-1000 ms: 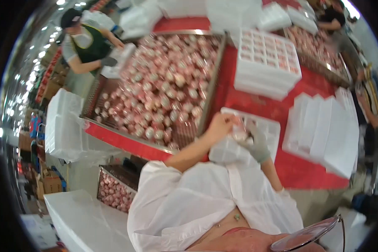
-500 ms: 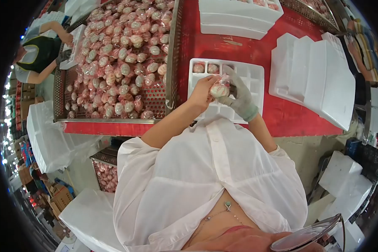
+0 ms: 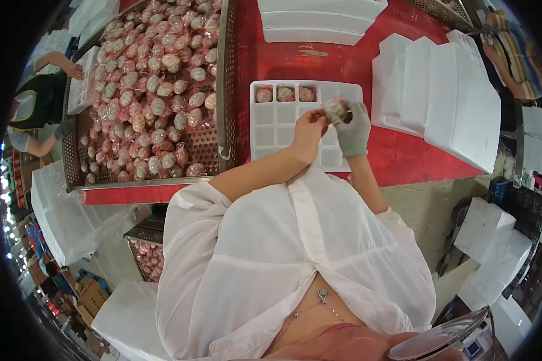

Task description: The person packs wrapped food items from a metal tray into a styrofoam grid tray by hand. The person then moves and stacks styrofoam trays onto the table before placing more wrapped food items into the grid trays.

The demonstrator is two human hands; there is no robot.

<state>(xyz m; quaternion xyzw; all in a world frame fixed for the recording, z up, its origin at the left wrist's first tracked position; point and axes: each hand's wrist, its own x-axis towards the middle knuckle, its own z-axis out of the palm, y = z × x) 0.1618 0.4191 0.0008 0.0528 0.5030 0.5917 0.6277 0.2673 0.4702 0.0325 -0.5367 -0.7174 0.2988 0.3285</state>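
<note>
A white foam tray with square cells lies on the red table in front of me. Three wrapped eggs sit side by side in its far row, at the left. Over the tray's right part, my gloved right hand grips another wrapped egg in clear and reddish film. My bare left hand is closed, its fingertips pinched against the near-left side of that egg's wrapping. The hands partly cover the tray's right cells.
A perforated metal bin heaped with wrapped eggs stands at left. Stacked white foam boxes are at right, with more foam trays behind. Co-workers are at the far left and far right. The red table has a front edge near me.
The view has shifted, so the table things appear farther left. The held egg has moved rightward and away from me over the tray. A third egg now shows in the far row.
</note>
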